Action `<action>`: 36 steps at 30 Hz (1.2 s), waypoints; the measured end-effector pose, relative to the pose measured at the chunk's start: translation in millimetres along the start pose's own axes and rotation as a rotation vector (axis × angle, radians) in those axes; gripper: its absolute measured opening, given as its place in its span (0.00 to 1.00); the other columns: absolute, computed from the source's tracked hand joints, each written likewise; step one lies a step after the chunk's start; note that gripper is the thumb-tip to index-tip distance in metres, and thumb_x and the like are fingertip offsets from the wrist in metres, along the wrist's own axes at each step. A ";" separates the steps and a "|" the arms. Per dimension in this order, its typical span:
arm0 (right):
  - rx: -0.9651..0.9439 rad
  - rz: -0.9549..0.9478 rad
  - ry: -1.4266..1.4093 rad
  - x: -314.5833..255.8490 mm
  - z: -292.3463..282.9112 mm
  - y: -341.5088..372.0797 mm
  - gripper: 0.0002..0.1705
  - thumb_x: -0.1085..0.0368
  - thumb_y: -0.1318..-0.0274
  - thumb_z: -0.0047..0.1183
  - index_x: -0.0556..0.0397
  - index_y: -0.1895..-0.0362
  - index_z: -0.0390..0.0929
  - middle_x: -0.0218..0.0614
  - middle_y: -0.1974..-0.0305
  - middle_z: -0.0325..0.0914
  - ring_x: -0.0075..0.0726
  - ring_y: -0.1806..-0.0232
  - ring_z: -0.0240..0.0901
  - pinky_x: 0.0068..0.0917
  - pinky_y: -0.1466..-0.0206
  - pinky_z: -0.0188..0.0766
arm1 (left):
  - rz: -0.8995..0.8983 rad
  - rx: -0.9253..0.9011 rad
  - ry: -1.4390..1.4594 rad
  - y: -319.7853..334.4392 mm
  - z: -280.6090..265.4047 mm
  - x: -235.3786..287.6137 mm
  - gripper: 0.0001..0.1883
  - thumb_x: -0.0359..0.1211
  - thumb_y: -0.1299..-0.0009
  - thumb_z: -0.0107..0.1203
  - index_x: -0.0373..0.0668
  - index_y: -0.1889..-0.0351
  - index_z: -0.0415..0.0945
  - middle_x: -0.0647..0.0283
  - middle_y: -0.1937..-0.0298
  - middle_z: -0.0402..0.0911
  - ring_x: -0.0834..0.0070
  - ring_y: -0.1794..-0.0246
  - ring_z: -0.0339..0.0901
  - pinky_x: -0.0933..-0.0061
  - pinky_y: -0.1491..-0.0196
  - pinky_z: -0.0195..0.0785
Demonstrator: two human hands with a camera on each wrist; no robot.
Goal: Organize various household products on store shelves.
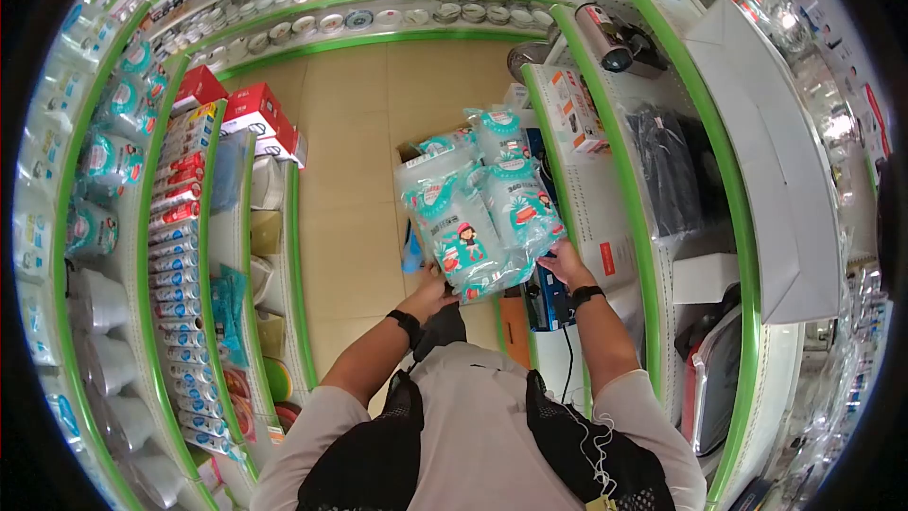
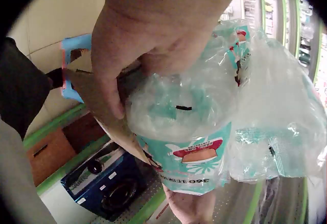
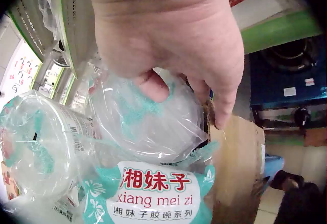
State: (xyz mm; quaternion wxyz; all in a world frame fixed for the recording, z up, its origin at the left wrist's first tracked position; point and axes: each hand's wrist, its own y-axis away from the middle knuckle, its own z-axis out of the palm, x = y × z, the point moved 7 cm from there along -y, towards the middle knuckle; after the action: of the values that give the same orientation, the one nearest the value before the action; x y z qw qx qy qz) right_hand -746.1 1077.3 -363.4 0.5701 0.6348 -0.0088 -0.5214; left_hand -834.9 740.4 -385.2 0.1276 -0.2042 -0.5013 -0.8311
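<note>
A brown cardboard box, heaped with clear bags of plastic bowls, is in front of the body in the head view. The bags carry turquoise and white printed labels. My left hand grips the near left edge of the box; in the left wrist view its fingers bend over the cardboard beside a bowl pack. At the near right, my right hand grips the opposite edge. The right wrist view shows its thumb over a wrapped bowl stack and its fingers on the cardboard rim.
Green-edged shelves line both sides of a tiled aisle. A blue stool stands close to the box. Blue gas stoves sit low at the right. Red boxes are at the left, stacked bowls at the back.
</note>
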 end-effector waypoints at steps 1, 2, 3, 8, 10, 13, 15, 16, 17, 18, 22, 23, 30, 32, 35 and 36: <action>0.023 0.032 -0.014 0.8 -2.3 -5.7 0.34 0.62 0.40 0.42 0.42 0.27 0.60 0.43 0.36 0.69 0.62 0.42 0.72 0.53 0.34 0.70 | -0.001 0.004 0.011 -6.4 -2.0 -3.2 0.42 0.35 0.22 0.55 0.62 0.21 0.34 0.46 0.28 0.64 0.48 0.41 0.79 0.41 0.45 0.78; 0.020 0.037 -0.004 1.5 -3.6 -9.4 0.34 0.62 0.40 0.42 0.42 0.27 0.60 0.43 0.36 0.69 0.62 0.42 0.72 0.53 0.34 0.70 | 0.004 -0.009 0.018 -12.3 -2.9 -6.1 0.41 0.36 0.22 0.55 0.61 0.21 0.35 0.45 0.28 0.64 0.47 0.41 0.78 0.40 0.45 0.78; 0.046 0.054 -0.013 3.0 -5.4 -10.1 0.34 0.61 0.39 0.42 0.43 0.27 0.59 0.43 0.35 0.69 0.62 0.42 0.71 0.53 0.33 0.70 | 0.009 -0.021 0.024 -11.5 -1.2 -5.3 0.41 0.37 0.21 0.54 0.60 0.22 0.35 0.44 0.28 0.63 0.45 0.41 0.78 0.40 0.46 0.79; 0.018 0.054 -0.039 -3.5 -2.0 -15.5 0.36 0.64 0.44 0.44 0.43 0.28 0.60 0.43 0.37 0.68 0.56 0.47 0.75 0.50 0.43 0.77 | -0.107 -0.059 0.008 -26.1 -5.7 4.6 0.53 0.35 0.32 0.68 0.62 0.22 0.33 0.49 0.28 0.64 0.49 0.37 0.76 0.41 0.44 0.77; 0.028 0.053 -0.110 0.2 -5.2 -21.4 0.36 0.65 0.45 0.45 0.42 0.28 0.60 0.42 0.37 0.68 0.53 0.48 0.75 0.48 0.45 0.77 | -0.112 -0.090 0.020 -25.1 -3.0 9.7 0.55 0.35 0.33 0.70 0.63 0.22 0.32 0.48 0.29 0.64 0.47 0.37 0.76 0.40 0.45 0.78; -0.049 -0.051 0.016 -0.6 1.1 9.6 0.38 0.64 0.41 0.45 0.38 0.24 0.55 0.38 0.33 0.67 0.54 0.41 0.72 0.50 0.37 0.72 | -0.188 -0.085 -0.015 -6.1 -1.2 4.9 0.57 0.42 0.34 0.70 0.65 0.23 0.29 0.48 0.27 0.61 0.42 0.35 0.74 0.37 0.42 0.75; -0.031 -0.052 -0.051 2.5 2.4 17.8 0.43 0.68 0.44 0.46 0.34 0.23 0.54 0.36 0.32 0.67 0.52 0.43 0.73 0.48 0.38 0.73 | -0.207 -0.070 -0.165 7.1 -5.2 14.8 0.58 0.51 0.34 0.68 0.65 0.21 0.28 0.49 0.23 0.55 0.38 0.32 0.69 0.35 0.37 0.71; -0.056 -0.048 -0.081 11.8 -3.4 11.5 0.45 0.69 0.45 0.46 0.34 0.22 0.52 0.36 0.30 0.65 0.52 0.43 0.73 0.47 0.39 0.73 | -0.203 -0.075 -0.179 16.2 -3.7 21.2 0.58 0.51 0.34 0.68 0.65 0.21 0.28 0.49 0.23 0.55 0.38 0.32 0.69 0.35 0.37 0.71; -0.081 -0.044 -0.112 20.1 -10.5 6.6 0.46 0.70 0.46 0.45 0.35 0.21 0.50 0.36 0.28 0.63 0.52 0.43 0.74 0.45 0.39 0.74 | -0.204 -0.103 -0.209 26.2 -0.5 26.6 0.55 0.51 0.31 0.65 0.64 0.20 0.28 0.50 0.21 0.53 0.37 0.31 0.68 0.35 0.36 0.69; -0.117 -0.067 -0.104 15.3 -6.7 18.4 0.49 0.70 0.46 0.46 0.37 0.19 0.46 0.37 0.23 0.57 0.53 0.41 0.74 0.45 0.39 0.73 | -0.203 -0.131 -0.240 33.1 1.2 31.7 0.53 0.51 0.29 0.61 0.63 0.18 0.29 0.51 0.20 0.51 0.37 0.30 0.67 0.35 0.35 0.67; -0.006 -0.051 -0.114 22.0 -15.1 46.7 0.49 0.69 0.43 0.46 0.39 0.18 0.44 0.38 0.21 0.54 0.55 0.39 0.74 0.44 0.40 0.73 | -0.171 -0.099 -0.359 44.8 -15.9 38.2 0.48 0.45 0.26 0.56 0.60 0.16 0.33 0.53 0.19 0.51 0.39 0.29 0.66 0.36 0.33 0.65; -0.002 -0.054 -0.114 24.6 -20.1 52.7 0.47 0.69 0.41 0.46 0.40 0.18 0.45 0.39 0.22 0.55 0.55 0.40 0.75 0.44 0.41 0.74 | -0.152 -0.097 -0.381 48.7 -20.6 39.9 0.47 0.42 0.26 0.54 0.58 0.16 0.33 0.52 0.19 0.53 0.41 0.29 0.67 0.38 0.32 0.65; 0.117 -0.199 -0.244 11.9 -17.5 121.0 0.34 0.69 0.38 0.51 0.47 0.27 0.60 0.47 0.33 0.69 0.51 0.49 0.81 0.39 0.52 0.78 | -0.041 -0.053 -0.368 107.0 -57.5 64.3 0.41 0.43 0.23 0.51 0.51 0.17 0.40 0.53 0.25 0.65 0.52 0.32 0.72 0.49 0.31 0.65; 0.130 -0.280 -0.290 -0.6 -15.5 135.4 0.28 0.67 0.38 0.54 0.47 0.34 0.66 0.45 0.42 0.78 0.47 0.54 0.82 0.38 0.56 0.78 | -0.010 -0.011 -0.303 117.5 -79.8 67.9 0.39 0.44 0.23 0.51 0.50 0.18 0.45 0.54 0.27 0.68 0.53 0.33 0.72 0.50 0.31 0.66; 0.016 -0.443 -0.312 -30.3 5.1 185.2 0.25 0.64 0.38 0.56 0.44 0.37 0.68 0.41 0.45 0.80 0.44 0.56 0.81 0.36 0.58 0.78 | 0.083 -0.009 -0.130 146.6 -137.4 75.4 0.33 0.45 0.23 0.51 0.48 0.22 0.56 0.54 0.28 0.70 0.56 0.34 0.73 0.54 0.33 0.67; -0.043 -0.495 -0.319 -47.9 22.7 209.4 0.23 0.62 0.37 0.56 0.44 0.38 0.70 0.40 0.45 0.80 0.43 0.54 0.81 0.37 0.56 0.78 | 0.131 -0.034 -0.084 167.1 -134.1 88.0 0.30 0.45 0.22 0.50 0.48 0.25 0.59 0.55 0.29 0.71 0.57 0.36 0.75 0.56 0.35 0.69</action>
State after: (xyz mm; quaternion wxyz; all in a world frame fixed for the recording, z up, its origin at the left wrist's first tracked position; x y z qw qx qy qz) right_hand -661.1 1016.9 -174.2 0.4304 0.5155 0.0680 -0.7378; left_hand -871.5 543.3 -269.1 0.1570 -0.2734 -0.4775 -0.8201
